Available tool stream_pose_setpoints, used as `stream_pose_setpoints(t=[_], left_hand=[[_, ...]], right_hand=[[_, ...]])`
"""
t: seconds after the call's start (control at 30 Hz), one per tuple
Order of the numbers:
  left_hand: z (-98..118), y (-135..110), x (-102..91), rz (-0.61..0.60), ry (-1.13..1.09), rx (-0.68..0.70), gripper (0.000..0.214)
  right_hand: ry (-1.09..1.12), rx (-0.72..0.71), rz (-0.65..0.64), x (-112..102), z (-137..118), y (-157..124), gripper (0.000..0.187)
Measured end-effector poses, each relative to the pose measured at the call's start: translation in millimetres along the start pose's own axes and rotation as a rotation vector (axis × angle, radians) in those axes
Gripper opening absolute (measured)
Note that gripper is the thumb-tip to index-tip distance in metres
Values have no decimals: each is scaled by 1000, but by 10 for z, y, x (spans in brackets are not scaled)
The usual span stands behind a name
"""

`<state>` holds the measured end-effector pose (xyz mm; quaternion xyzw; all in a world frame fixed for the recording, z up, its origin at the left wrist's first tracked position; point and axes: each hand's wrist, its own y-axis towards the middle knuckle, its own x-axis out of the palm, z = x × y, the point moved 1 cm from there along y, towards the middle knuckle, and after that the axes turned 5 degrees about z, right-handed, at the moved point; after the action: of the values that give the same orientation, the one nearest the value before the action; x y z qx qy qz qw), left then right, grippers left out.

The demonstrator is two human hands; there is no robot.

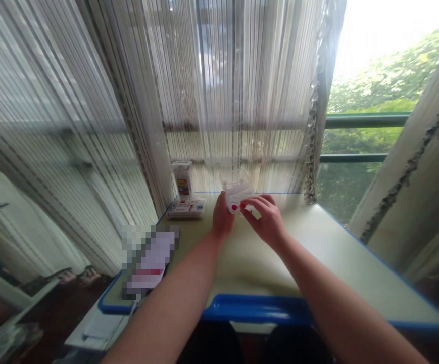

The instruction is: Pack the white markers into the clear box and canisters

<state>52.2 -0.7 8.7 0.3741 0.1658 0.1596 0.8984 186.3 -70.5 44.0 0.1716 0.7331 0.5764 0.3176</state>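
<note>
My left hand [222,218] is closed round the left side of a small clear plastic box [237,195] with a red mark on its front, held just above the far part of the desk [318,263]. From the right, my right hand [267,218] grips the same box, its fingers curled over the front edge. The box's lid appears raised toward the curtain. What lies inside it is too small to make out.
A flat case with coloured contents [186,208] and an upright white box [182,179] stand at the desk's far left corner. A blurred-out flat object [149,263] lies at the near left. Striped curtains [219,101] hang behind; a window railing [363,120] is at right.
</note>
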Motion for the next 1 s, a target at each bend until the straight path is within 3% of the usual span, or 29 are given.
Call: stream_pose_setpoints(t=[1.0], left_hand=[[12, -20, 16, -32, 38, 67, 21]], right_hand=[[-18, 13, -63, -35, -30, 20, 11]])
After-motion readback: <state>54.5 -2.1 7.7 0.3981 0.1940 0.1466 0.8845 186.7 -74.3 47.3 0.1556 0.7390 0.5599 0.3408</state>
